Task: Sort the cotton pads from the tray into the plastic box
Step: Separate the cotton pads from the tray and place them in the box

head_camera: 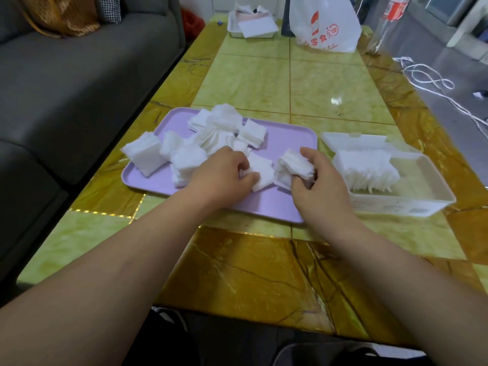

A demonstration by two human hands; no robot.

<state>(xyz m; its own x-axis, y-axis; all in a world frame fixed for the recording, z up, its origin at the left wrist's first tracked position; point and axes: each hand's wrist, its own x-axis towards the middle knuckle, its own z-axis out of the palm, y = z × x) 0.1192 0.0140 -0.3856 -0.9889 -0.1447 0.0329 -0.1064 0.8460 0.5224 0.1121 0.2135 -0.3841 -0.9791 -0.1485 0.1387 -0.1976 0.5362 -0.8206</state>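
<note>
A lilac tray (287, 138) lies on the table with several stacks of white square cotton pads (216, 130) piled on its left and middle. My left hand (224, 175) pinches a small stack of pads (261, 170) lying on the tray. My right hand (322, 180) grips another stack of pads (293, 167) just above the tray's right part. To the right stands the open white plastic box (422, 186), with a row of pads (369, 170) standing in its left half and its lid (353, 140) folded back.
The yellow marble-pattern table (264, 273) runs away from me. At its far end sit a white tray with papers (250, 26), a white plastic bag (324, 25) and a clear bottle (388, 22). A grey sofa (79, 88) is on the left. White cord (427, 77) lies on the floor at right.
</note>
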